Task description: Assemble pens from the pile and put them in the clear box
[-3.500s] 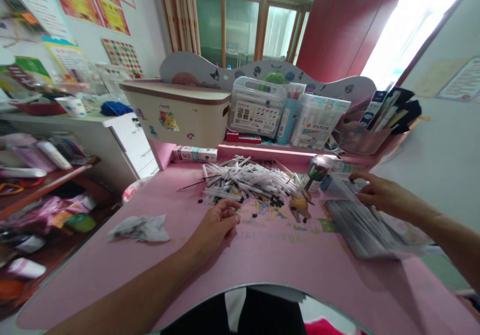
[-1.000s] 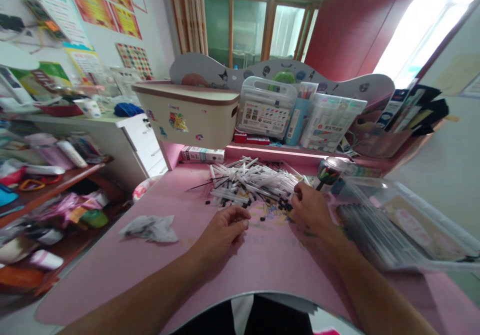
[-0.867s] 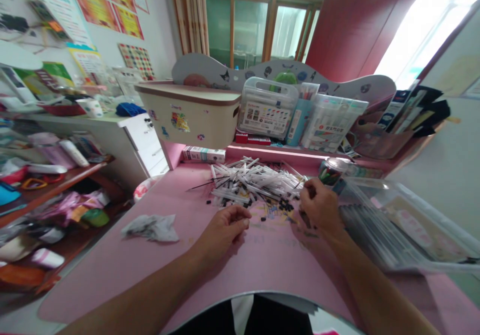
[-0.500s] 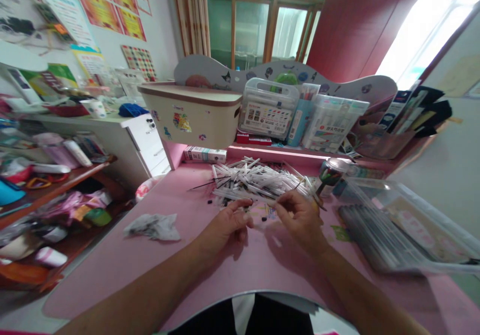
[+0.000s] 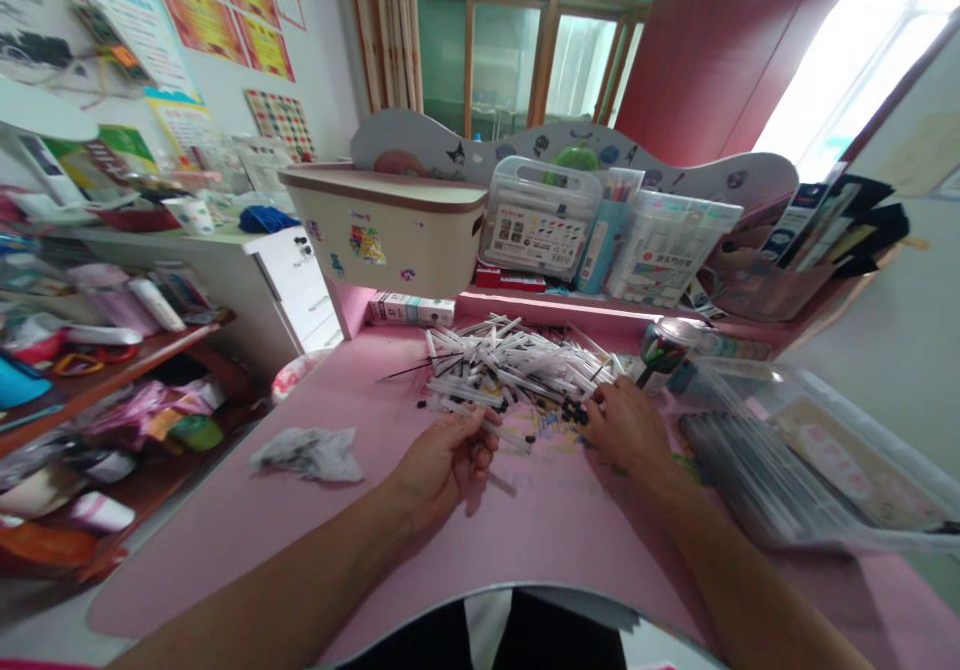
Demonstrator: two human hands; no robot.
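A heap of clear pen barrels (image 5: pixel 517 365) with small black caps (image 5: pixel 574 413) scattered around it lies on the pink desk (image 5: pixel 300 520). My left hand (image 5: pixel 442 460) rests on the desk just in front of the heap, fingers curled round one clear pen barrel (image 5: pixel 501 434) that sticks out to the right. My right hand (image 5: pixel 626 430) lies at the heap's right end beside the black caps, fingers bent down among them; what they pinch is hidden.
A crumpled grey tissue (image 5: pixel 311 453) lies left of my hands. A clear plastic case of pens (image 5: pixel 757 470) sits to the right, a small tin (image 5: pixel 660 350) behind it. A beige bin (image 5: pixel 382 230) and marker boxes (image 5: pixel 540 225) line the back shelf. Cluttered shelves (image 5: pixel 112 370) stand at the left.
My right hand handed a pen barrel to the left hand in front of me, then went back to the black caps at the heap's right end. The left hand now holds the barrel.
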